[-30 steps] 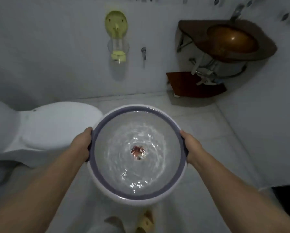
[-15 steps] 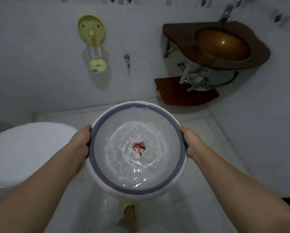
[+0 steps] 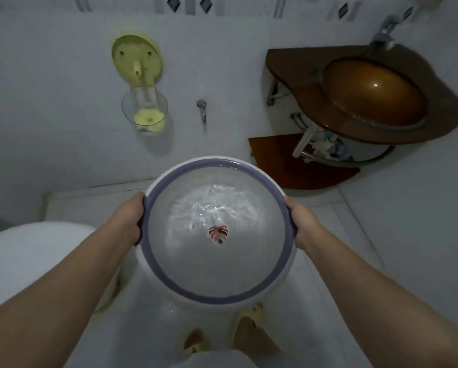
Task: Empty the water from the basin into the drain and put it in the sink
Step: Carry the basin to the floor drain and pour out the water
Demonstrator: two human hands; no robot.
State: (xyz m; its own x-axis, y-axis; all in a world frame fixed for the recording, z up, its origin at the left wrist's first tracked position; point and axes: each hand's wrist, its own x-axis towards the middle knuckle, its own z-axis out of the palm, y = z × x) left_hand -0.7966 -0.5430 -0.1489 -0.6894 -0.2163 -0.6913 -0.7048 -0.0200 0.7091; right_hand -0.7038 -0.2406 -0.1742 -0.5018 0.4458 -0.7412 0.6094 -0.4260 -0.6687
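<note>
A round white basin with a purple rim is held level above the tiled floor, in the middle of the view. Rippling water fills it, and a small red leaf print shows at its bottom. My left hand grips the rim on the left side. Opposite it, my right hand grips the rim on the right. The brown corner sink, with a copper-coloured bowl and a metal tap behind it, hangs on the wall at the upper right, beyond the basin. No floor drain shows.
A white toilet stands at the left, close to my left forearm. On the far wall hang a yellow holder with a clear cup and a small tap. A brown shelf sits under the sink. My feet in sandals are below the basin.
The view has shifted right and forward: the toilet slid further left and the sink came closer. Both hands kept their grip and the water still sloshes.
</note>
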